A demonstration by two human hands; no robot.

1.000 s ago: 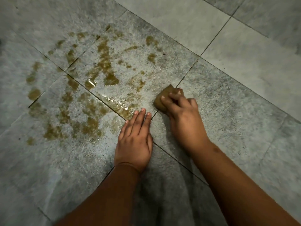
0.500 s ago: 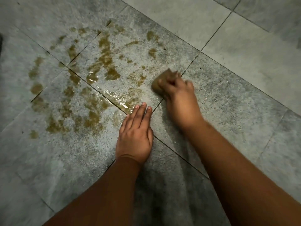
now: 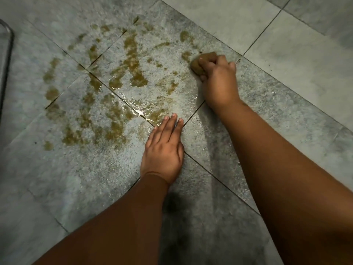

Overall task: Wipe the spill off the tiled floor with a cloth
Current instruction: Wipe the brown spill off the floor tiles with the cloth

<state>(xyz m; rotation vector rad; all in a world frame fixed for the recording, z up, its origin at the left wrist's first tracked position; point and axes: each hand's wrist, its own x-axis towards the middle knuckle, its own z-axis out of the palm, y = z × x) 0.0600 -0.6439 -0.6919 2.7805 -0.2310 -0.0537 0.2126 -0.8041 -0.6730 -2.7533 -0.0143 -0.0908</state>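
Right now my right hand [image 3: 219, 81] is curled tight around a small brown cloth [image 3: 198, 65], pressing it onto the tiled floor [image 3: 286, 54] at about one o'clock from the middle of my view. Only the wad's left and upper edge shows past my fingers [image 3: 207, 63]; it sits at the right margin of the spill [image 3: 124, 88], just beside a brown patch at the tile's far edge. My left hand [image 3: 163, 150] lies flat and open, palm down, fingers together and pointing toward twelve o'clock, with the fingertips just at the nearest wet glint along a grout line. Brownish puddles and smears spread from the centre out to nine and eleven o'clock, across several grey tiles, still thick and shiny in places. At the far nine o'clock edge a dark curved metal bar [image 3: 7, 54] is visible; I cannot tell what it belongs to.
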